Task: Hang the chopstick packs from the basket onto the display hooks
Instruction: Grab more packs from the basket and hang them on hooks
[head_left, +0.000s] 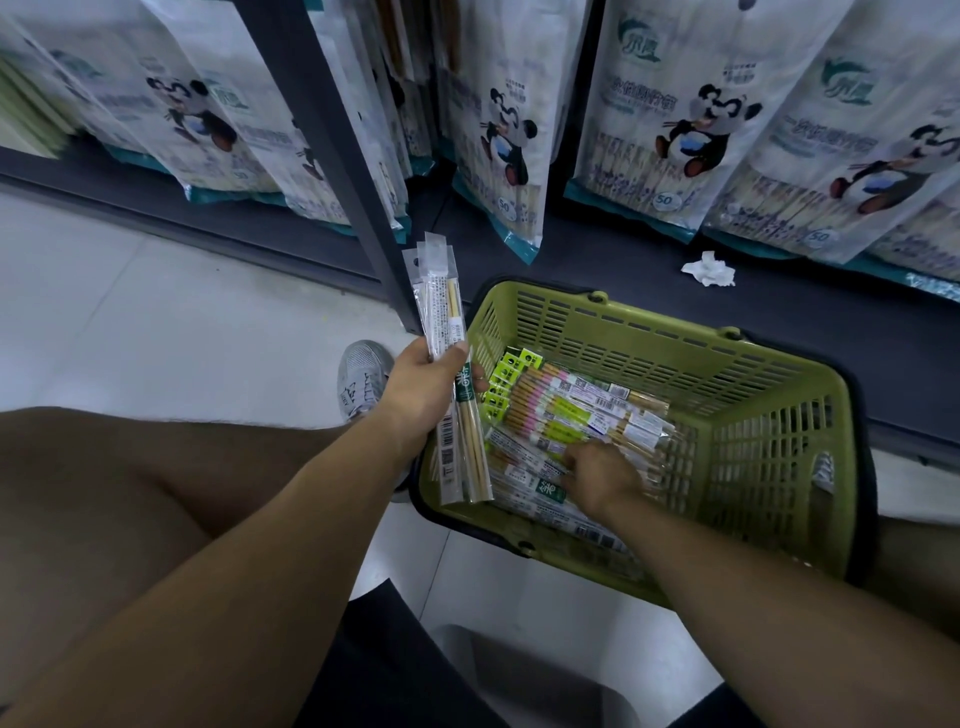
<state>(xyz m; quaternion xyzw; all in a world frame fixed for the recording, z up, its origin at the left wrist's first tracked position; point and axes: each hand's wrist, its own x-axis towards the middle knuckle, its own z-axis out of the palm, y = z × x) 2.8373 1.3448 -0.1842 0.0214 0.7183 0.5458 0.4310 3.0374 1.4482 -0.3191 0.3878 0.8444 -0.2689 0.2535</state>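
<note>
— On the pale, glossy floor tiles (156, 312), what's nearest?
— The left grip (423, 395), curled round a fan of slim clear chopstick packs (441, 306). The right grip (602, 475) lies blurred on loose packs (571, 410) inside the slotted green plastic basket (675, 353); pinching or spread, I cannot tell.
— Beyond?
— A dark shelf (623, 249), with glossy panda-printed bags (691, 114).

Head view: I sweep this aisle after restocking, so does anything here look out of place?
Yes. A crumpled white tissue lies on the dark bottom shelf, beyond the green basket and below the hanging panda bags; it looks like litter, not stock. The chopstick packs in the basket lie loosely jumbled.
</note>
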